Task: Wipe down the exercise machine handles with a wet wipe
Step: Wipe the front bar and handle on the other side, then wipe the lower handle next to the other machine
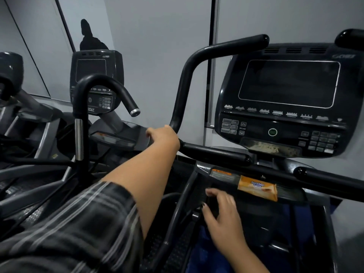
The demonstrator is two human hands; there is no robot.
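Observation:
My left hand [164, 137] is wrapped around the black curved handle [187, 79] of the exercise machine, at the bend where the bar turns upward. No wipe shows in that hand; the palm side is hidden. My right hand [222, 211] hovers lower down with fingers spread and nothing in it, just left of an orange pack of wet wipes [258, 188]. The pack lies on the machine's ledge below the console [285, 103]. A short straight black grip [216, 153] runs right from my left hand.
A second machine with its own hooked handle [102, 83] and small console [96, 75] stands to the left. Grey wall panels are behind. Another black grip [325, 177] sticks out on the right. Pedals and frame parts fill the floor area below.

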